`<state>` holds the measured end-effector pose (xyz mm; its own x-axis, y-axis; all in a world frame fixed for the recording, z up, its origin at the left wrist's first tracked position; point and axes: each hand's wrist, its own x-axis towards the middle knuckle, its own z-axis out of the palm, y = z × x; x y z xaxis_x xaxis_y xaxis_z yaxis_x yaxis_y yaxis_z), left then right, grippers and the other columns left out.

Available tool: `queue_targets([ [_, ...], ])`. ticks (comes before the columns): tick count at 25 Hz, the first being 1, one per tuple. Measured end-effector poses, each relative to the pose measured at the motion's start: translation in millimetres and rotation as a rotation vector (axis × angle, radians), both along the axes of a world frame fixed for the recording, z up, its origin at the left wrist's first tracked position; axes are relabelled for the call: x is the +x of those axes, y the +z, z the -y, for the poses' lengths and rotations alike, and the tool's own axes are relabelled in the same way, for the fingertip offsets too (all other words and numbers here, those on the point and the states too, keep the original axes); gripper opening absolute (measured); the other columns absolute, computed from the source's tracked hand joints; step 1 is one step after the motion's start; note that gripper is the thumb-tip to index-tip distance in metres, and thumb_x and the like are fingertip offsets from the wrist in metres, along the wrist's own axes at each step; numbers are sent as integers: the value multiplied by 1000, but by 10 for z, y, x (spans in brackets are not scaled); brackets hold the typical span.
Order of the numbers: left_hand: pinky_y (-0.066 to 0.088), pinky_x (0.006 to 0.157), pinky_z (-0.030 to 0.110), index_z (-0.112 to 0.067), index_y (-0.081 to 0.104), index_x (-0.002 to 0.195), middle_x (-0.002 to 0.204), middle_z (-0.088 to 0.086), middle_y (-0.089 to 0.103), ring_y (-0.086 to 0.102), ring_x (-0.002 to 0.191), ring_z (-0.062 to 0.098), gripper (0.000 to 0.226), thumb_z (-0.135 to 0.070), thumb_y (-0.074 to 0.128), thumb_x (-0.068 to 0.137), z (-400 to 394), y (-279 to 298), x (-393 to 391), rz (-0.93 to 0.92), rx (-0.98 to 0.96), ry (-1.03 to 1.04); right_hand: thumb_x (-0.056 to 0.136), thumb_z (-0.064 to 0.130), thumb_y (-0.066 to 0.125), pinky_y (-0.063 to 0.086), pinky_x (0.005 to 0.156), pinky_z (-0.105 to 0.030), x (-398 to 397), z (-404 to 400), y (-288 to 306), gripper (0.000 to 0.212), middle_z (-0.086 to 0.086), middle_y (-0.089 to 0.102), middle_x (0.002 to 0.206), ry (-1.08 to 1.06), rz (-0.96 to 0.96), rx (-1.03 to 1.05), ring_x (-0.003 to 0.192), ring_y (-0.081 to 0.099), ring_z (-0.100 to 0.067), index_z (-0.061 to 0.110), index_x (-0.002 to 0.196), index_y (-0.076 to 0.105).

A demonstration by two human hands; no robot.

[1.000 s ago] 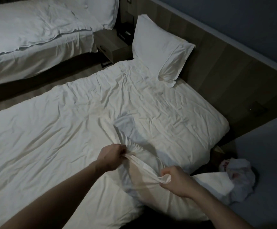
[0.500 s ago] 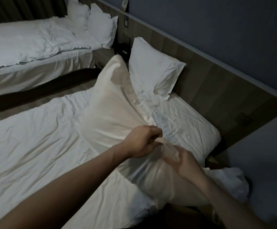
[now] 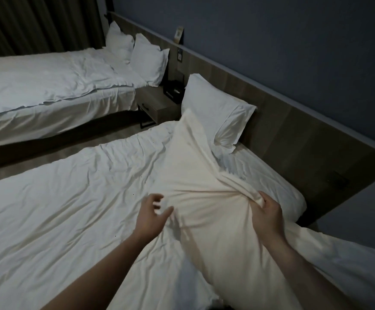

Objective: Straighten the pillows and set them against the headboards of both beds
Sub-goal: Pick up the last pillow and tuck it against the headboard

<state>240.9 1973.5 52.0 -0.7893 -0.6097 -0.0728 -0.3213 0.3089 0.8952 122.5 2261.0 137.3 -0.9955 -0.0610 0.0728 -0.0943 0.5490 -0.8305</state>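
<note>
A long cream pillow [image 3: 195, 175] lies lengthwise on the near bed [image 3: 59, 209], its far end pointing at the headboard [image 3: 293, 139]. My right hand [image 3: 268, 214] grips a bunched fold of its case on the right side. My left hand [image 3: 153, 214] hovers at the pillow's left edge, fingers spread and holding nothing. A white pillow [image 3: 215, 108] leans against the headboard at the near bed's far corner. On the far bed [image 3: 43, 86] two white pillows [image 3: 137, 54] stand against the headboard.
A wooden nightstand [image 3: 157, 104] with a dark box [image 3: 173, 91] on it sits between the beds. A strip of floor [image 3: 59, 148] separates them. Curtains [image 3: 37, 23] hang at the far left. A blue-grey wall runs above the headboard.
My left hand has let go of the pillowcase and opened. The pillow has dropped from raised to lying on the bed. The view has lifted toward the far bed.
</note>
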Motion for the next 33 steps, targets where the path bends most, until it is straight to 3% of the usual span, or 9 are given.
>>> queue_targets([
  [3,55,90,35,-12,56,131,129,9,61,64,101,19,84,-63,83,70,9,-411,189,313,365,88,86,41,61,58,87,-49,-45,-104,81,19,5,75,84,-55,64,-105,90,70,-26,26,85,71],
  [7,55,99,45,-21,53,136,133,1,56,61,117,24,109,-94,63,56,-238,-515,246,519,747,-51,96,26,66,54,90,-33,-60,-89,345,15,13,78,90,-128,155,-455,95,70,-11,24,86,76],
  [13,47,111,47,-34,70,120,121,-8,75,66,117,19,80,-94,52,69,-423,14,-325,237,1050,-100,98,26,65,51,102,-37,-468,-173,411,32,-4,73,123,-288,236,-678,111,68,-22,10,125,71],
  [17,56,99,37,-16,66,132,119,-2,76,72,106,17,84,-69,82,69,-249,431,-727,91,822,24,93,36,63,51,107,-46,-679,-290,132,44,-9,71,128,-387,177,-521,118,65,-29,8,127,70],
  [22,39,42,20,-14,73,81,57,-3,63,52,40,9,12,-24,79,86,-270,965,-1094,-33,504,-146,102,16,59,47,95,-40,-507,-382,-515,29,-14,66,120,-282,362,-217,119,61,-35,2,125,67],
  [25,37,41,24,-15,63,69,53,-2,56,48,40,13,22,-17,77,85,-373,958,-1184,-3,382,-317,89,15,75,47,84,-32,-475,-355,-653,33,-14,62,123,-94,477,-245,118,62,-33,13,120,62],
  [28,52,53,35,-13,62,71,66,0,66,65,57,19,20,-23,77,79,-472,760,-1226,97,23,-509,88,8,79,43,105,-26,-579,-170,-267,76,4,44,146,64,182,-152,136,46,-14,15,151,37],
  [31,49,67,35,-20,53,65,72,-3,66,69,77,26,23,-29,72,72,-583,629,-1245,182,-345,-695,79,19,84,21,126,-31,-750,44,178,103,12,25,163,366,-175,230,153,19,-5,28,161,22],
  [33,49,66,35,-19,54,70,75,0,70,69,79,27,22,-30,72,68,-644,596,-1262,214,-481,-795,74,47,81,6,131,-46,-906,134,281,110,11,20,169,552,-134,581,160,4,-11,35,163,16],
])
